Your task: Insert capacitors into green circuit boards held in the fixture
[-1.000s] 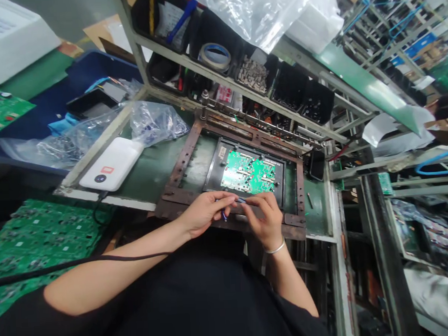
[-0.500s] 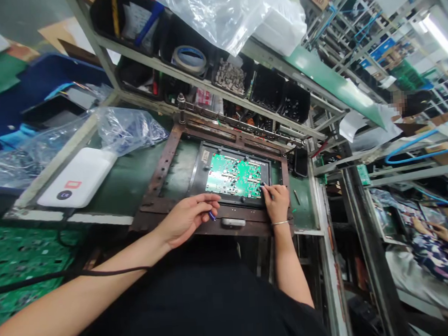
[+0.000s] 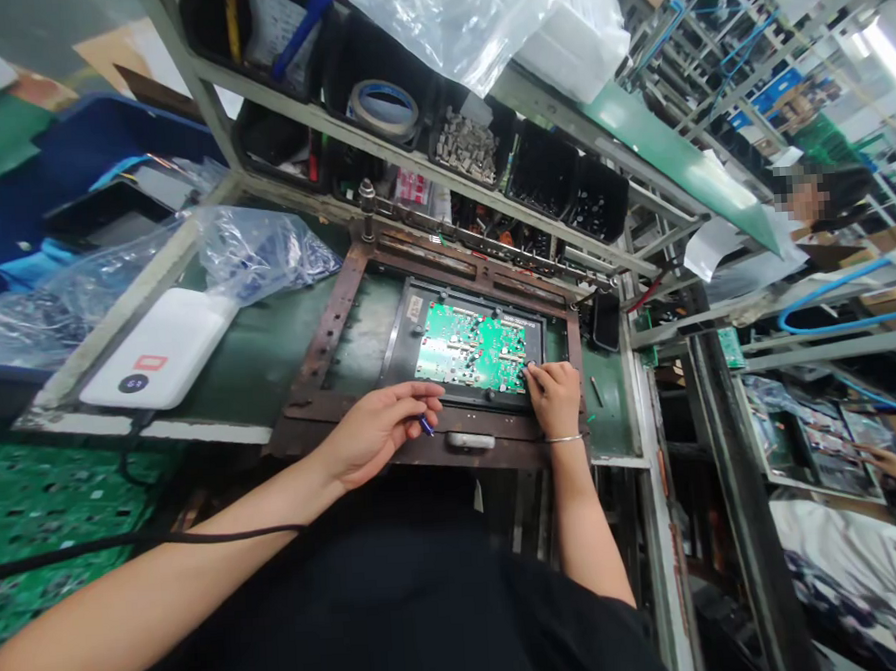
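A green circuit board (image 3: pixel 473 348) lies in a black holder (image 3: pixel 397 340), set inside a brown metal frame (image 3: pixel 333 332). My left hand (image 3: pixel 382 429) is in front of the board's near left corner, its fingers curled round a small blue part (image 3: pixel 427 427) that looks like a capacitor. At the board's near right corner rests my right hand (image 3: pixel 558 400), thumb and forefinger drawn together at the holder's edge. Whatever those fingertips hold, if anything, is too small to make out. A light metal handle (image 3: pixel 472 441) sits on the frame's near bar.
Behind the frame, a rack carries black bins (image 3: pixel 540 167) of small parts and a tape roll (image 3: pixel 383 111). A white power bank (image 3: pixel 164 350) and a clear plastic bag (image 3: pixel 263 247) lie left. Green boards (image 3: pixel 44 517) are stacked lower left. Another person's hand (image 3: pixel 886 463) shows far right.
The whole view has shifted slightly. My right fingers are drawn in a little more at the board's corner. My left hand keeps its hold on the blue part.
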The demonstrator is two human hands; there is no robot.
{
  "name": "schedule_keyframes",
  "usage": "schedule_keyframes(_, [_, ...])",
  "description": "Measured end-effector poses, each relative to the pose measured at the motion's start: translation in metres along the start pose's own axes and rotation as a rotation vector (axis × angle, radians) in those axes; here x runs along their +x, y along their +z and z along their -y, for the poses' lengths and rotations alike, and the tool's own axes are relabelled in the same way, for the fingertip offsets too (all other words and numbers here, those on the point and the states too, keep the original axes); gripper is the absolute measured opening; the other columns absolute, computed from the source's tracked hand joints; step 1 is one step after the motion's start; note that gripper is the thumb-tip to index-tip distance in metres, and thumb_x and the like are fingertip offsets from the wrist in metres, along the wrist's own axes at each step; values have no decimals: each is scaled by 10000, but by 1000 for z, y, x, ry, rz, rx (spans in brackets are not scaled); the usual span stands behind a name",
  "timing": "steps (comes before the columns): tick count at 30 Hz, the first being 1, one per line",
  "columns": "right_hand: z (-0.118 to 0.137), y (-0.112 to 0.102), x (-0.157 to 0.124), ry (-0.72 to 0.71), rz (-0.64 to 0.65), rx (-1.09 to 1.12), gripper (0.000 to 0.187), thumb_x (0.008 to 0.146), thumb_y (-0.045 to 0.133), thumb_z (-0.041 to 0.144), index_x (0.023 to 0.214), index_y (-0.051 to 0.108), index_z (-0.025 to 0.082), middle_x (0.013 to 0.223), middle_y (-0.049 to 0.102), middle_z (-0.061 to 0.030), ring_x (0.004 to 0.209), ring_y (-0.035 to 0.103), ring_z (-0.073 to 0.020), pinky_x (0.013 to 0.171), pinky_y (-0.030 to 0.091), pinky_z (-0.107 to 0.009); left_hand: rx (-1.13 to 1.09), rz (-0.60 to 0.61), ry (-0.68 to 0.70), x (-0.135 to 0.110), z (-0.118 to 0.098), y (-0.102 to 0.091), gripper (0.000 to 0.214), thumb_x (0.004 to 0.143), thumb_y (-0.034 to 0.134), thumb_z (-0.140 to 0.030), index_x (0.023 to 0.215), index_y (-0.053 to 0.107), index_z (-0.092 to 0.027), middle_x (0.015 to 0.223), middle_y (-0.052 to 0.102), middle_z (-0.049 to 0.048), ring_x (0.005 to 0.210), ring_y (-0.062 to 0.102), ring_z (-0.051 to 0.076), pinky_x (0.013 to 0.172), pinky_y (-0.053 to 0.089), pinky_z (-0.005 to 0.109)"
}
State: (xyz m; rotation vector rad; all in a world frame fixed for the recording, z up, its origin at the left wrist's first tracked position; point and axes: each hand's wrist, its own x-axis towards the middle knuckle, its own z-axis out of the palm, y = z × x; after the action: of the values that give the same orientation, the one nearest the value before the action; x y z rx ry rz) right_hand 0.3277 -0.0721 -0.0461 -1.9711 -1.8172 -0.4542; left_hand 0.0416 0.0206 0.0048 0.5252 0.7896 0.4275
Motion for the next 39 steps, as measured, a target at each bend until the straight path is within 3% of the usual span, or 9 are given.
schedule_keyframes(12, [-7, -11, 11, 16, 99, 26, 133, 906, 613, 278, 935, 725, 211, 782, 627, -30, 777, 480, -170, 724, 326, -319, -30, 1, 15, 1, -7, 4, 202, 710, 663, -101, 900, 725, -70, 809, 671, 97, 676, 594, 130, 563, 426, 198])
schedule_keyframes(16, [33, -42, 20, 35, 32, 231, 146, 905, 611, 283, 996, 695, 206, 821, 652, -42, 797, 553, -177, 746, 408, -333, -53, 34, 41, 4, -10, 7, 193, 709, 662, -101, 888, 727, -69, 813, 672, 102, 674, 595, 132, 548, 419, 193])
schedule_keyframes(19, [81, -63, 26, -39, 111, 520, 112, 866, 669, 281, 953, 658, 210, 831, 669, -35, 803, 602, -176, 750, 469, -331, -64, 73, 67, 6, -10, 12, 184, 740, 659, -140, 897, 728, -71, 823, 675, 106, 691, 603, 143, 546, 419, 202])
schedule_keyframes(23, [124, -64, 27, -124, 206, 671, 120, 860, 677, 280, 950, 628, 217, 837, 683, -35, 793, 628, -169, 723, 507, -318, -91, 119, 72, 6, -8, 16, 179, 779, 654, -172, 905, 724, -67, 836, 685, 111, 725, 606, 148, 579, 445, 215])
schedule_keyframes(26, [131, -55, 24, -59, 144, 682, 27, 901, 601, 210, 915, 624, 211, 801, 674, -24, 742, 622, -142, 692, 513, -291, -118, 127, 81, 5, -9, 17, 171, 780, 661, -176, 893, 724, -65, 863, 697, 125, 784, 622, 167, 659, 487, 240])
schedule_keyframes(30, [132, -50, 18, 151, -36, 719, 113, 871, 628, 183, 981, 632, 207, 780, 654, -13, 675, 602, -128, 637, 517, -276, -129, 130, 102, 5, -7, 17, 176, 734, 728, -199, 864, 735, -81, 935, 699, 123, 943, 627, 213, 810, 498, 277])
schedule_keyframes(33, [135, -48, 16, 136, -108, 674, 255, 881, 608, 168, 1129, 635, 221, 845, 670, -38, 734, 624, -150, 680, 541, -313, -49, 189, 43, 6, -2, 19, 233, 709, 786, -256, 870, 747, -92, 882, 687, 94, 827, 596, 156, 711, 464, 229])
schedule_keyframes(36, [136, -46, 15, 115, -143, 568, 219, 875, 626, 185, 1066, 701, 262, 877, 629, -48, 803, 610, -169, 726, 537, -351, -7, 276, 42, 7, 2, 23, 273, 682, 820, -325, 807, 750, -93, 791, 658, 69, 704, 523, 114, 640, 417, 222])
schedule_keyframes(39, [137, -45, 15, 206, -195, 516, 180, 843, 682, 242, 1012, 733, 278, 899, 569, -46, 812, 576, -169, 734, 522, -364, 4, 285, 61, 7, 2, 25, 298, 655, 839, -349, 793, 746, -102, 764, 645, 57, 682, 499, 110, 621, 389, 225])
